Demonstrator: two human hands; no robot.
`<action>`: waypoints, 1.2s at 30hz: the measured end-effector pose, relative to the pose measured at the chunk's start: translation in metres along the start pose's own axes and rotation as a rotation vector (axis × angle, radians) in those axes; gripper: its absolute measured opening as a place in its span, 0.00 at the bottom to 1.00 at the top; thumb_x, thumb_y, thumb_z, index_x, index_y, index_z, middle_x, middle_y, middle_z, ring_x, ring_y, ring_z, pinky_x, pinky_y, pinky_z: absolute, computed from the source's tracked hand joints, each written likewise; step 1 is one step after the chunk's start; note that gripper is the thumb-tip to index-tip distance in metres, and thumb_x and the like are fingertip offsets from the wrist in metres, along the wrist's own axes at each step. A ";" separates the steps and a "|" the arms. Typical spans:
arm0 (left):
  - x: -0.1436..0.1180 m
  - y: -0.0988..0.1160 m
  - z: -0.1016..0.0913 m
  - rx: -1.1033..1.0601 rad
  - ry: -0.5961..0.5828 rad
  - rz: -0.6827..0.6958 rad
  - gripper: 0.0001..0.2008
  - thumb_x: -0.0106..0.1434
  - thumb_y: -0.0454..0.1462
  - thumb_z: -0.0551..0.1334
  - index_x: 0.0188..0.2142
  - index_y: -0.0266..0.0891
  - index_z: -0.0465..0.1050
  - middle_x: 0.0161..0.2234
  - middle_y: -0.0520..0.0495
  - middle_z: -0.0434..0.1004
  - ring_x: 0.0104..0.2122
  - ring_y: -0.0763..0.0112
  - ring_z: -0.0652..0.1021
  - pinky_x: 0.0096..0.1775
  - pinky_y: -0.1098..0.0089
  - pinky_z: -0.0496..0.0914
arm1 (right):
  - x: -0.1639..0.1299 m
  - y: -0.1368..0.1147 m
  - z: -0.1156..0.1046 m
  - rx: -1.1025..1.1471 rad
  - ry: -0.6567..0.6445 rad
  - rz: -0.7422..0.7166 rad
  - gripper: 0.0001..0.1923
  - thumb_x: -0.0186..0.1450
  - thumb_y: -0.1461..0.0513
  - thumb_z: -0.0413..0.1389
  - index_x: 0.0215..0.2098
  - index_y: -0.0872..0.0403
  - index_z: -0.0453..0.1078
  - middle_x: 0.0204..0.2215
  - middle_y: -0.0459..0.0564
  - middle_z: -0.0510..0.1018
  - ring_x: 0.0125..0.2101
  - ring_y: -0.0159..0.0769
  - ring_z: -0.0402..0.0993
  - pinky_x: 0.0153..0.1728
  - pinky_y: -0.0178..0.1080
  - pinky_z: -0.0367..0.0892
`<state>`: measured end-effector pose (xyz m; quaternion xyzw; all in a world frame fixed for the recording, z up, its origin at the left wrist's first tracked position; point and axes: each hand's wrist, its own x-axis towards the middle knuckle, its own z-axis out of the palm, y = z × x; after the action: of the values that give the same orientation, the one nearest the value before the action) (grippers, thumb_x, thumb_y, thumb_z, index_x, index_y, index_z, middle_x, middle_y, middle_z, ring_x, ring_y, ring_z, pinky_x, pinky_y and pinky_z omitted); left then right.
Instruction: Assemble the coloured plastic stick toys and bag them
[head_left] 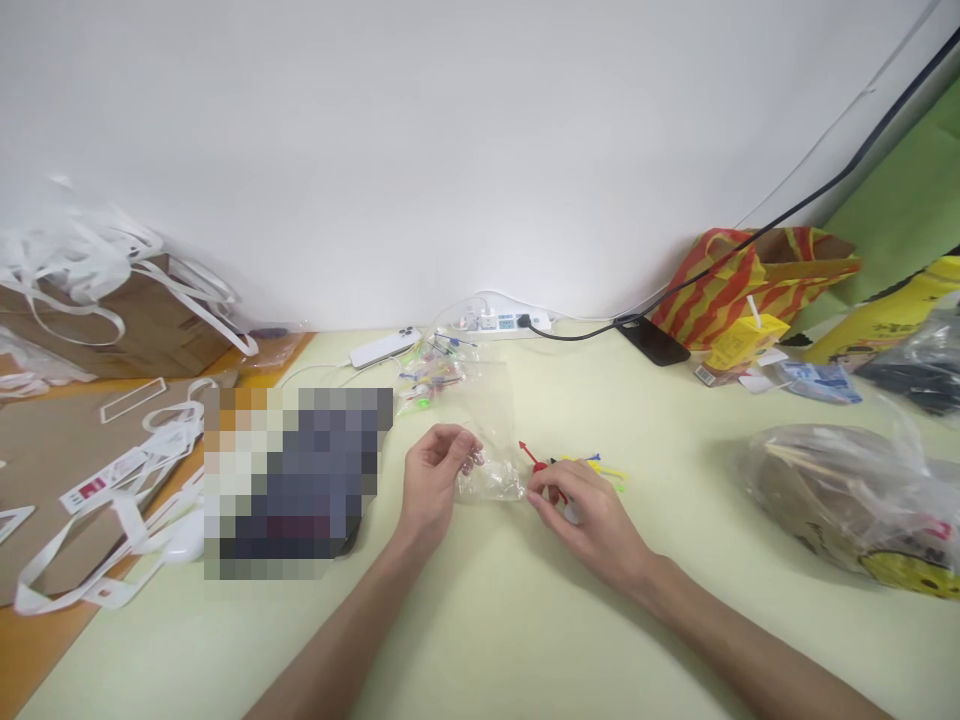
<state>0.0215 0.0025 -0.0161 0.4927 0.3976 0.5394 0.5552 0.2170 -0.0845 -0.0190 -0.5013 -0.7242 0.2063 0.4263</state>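
My left hand (442, 465) pinches a clear, thin plastic bag (491, 478), well in from the far edge of the pale-green table (495, 620); my right hand (576, 500) curls beside a red, arrow-tipped plastic piece (539, 467), its grip unclear. If the limp film crumples, it could snag that tip.

Clear bag (491, 478): was thin plastic film, glossy and crinkled. Red arrow piece (539, 467): looked like smooth plastic. Tabletop (525, 620): was smooth, softly matt. Power strip (507, 323): was hard, smooth plastic. Smartphone (656, 341): had a glossy face. Striped carrier bag (705, 280): looked like creased paper.
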 end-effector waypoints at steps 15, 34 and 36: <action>-0.001 -0.001 0.000 -0.002 -0.017 -0.015 0.15 0.60 0.47 0.71 0.32 0.37 0.73 0.27 0.50 0.76 0.26 0.75 0.72 0.31 0.74 0.64 | 0.000 0.000 -0.001 0.031 -0.021 0.051 0.05 0.71 0.64 0.53 0.37 0.50 0.68 0.31 0.45 0.76 0.31 0.35 0.68 0.37 0.40 0.63; 0.000 0.001 0.001 -0.116 -0.036 -0.064 0.13 0.67 0.46 0.65 0.34 0.38 0.76 0.33 0.48 0.76 0.31 0.72 0.75 0.36 0.71 0.68 | 0.003 -0.004 -0.006 0.241 0.001 0.283 0.05 0.68 0.58 0.57 0.36 0.51 0.69 0.30 0.44 0.74 0.30 0.34 0.67 0.32 0.38 0.62; -0.001 0.002 0.001 -0.072 -0.050 -0.064 0.14 0.67 0.47 0.64 0.34 0.38 0.76 0.33 0.47 0.77 0.31 0.72 0.75 0.35 0.71 0.67 | 0.003 -0.005 -0.007 0.255 -0.001 0.287 0.08 0.69 0.55 0.56 0.38 0.51 0.70 0.33 0.46 0.76 0.32 0.35 0.69 0.35 0.39 0.64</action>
<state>0.0223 0.0013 -0.0144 0.4729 0.3796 0.5228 0.5992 0.2197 -0.0845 -0.0106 -0.5413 -0.6133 0.3555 0.4522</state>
